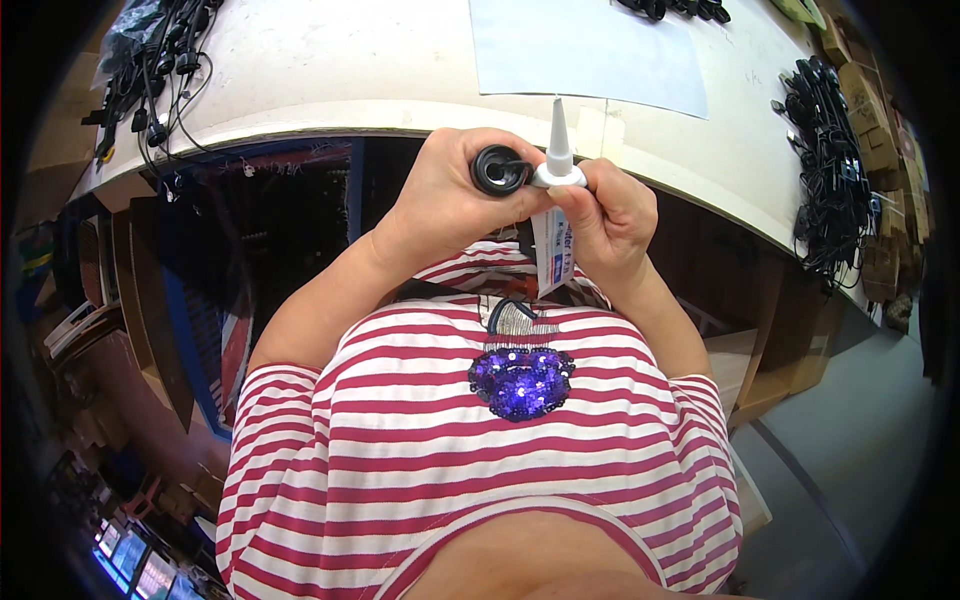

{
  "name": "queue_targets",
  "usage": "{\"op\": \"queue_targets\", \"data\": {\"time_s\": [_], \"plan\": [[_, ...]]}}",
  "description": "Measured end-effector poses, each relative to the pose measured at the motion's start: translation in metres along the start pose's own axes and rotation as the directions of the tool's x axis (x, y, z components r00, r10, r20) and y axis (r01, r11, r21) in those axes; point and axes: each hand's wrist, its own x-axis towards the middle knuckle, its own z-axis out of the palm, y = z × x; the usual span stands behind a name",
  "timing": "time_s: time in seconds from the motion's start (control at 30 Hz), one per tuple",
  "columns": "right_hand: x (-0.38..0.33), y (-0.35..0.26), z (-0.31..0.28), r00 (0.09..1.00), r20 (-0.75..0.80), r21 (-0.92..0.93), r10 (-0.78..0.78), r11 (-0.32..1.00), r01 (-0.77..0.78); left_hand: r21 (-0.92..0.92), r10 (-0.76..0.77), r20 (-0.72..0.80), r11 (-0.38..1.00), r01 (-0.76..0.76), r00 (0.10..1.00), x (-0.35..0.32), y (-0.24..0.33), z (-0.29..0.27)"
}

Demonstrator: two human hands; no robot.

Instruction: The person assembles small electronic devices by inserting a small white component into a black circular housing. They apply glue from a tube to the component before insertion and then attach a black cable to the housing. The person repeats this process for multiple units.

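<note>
My left hand (435,195) is closed around a black cylindrical socket (487,182), its round hollow end turned up. Inside that end a pale spot shows, too small to make out. Beside it, my right hand (618,212) pinches a white glue tube (553,255) just below its shoulder. The tube's tapered grey-white nozzle (559,145) points up and away from me, and its flat printed body hangs down between my hands. The tube's white collar sits against or very close to the socket's rim; I cannot tell whether they touch.
In front of me runs a white worktable (350,70) with a curved-looking near edge. A pale blue sheet (590,45) lies on it. Black cords with sockets (160,75) are heaped at the left, and bundled black cables (825,160) at the right beside cardboard boxes (870,120).
</note>
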Motion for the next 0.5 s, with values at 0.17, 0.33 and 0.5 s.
{"op": "queue_targets", "data": {"time_s": [0.17, 0.33, 0.5], "plan": [[0.0007, -0.0008, -0.0013, 1.000, 0.004, 0.008, 0.012, 1.000, -0.012, -0.026, -0.002, -0.005, 1.000, 0.002, 1.000, 0.0005, 0.0010, 0.0015], [0.0003, -0.0018, -0.0013, 0.999, 0.017, 0.029, 0.047, 0.998, -0.047, -0.003, 0.008, -0.002, 1.000, -0.008, 1.000, 0.0010, -0.0034, 0.0008], [-0.0001, -0.0017, -0.0006, 0.999, 0.015, 0.028, 0.049, 0.998, -0.049, -0.034, -0.006, -0.003, 0.999, 0.005, 1.000, 0.0002, -0.0038, 0.0008]]}}
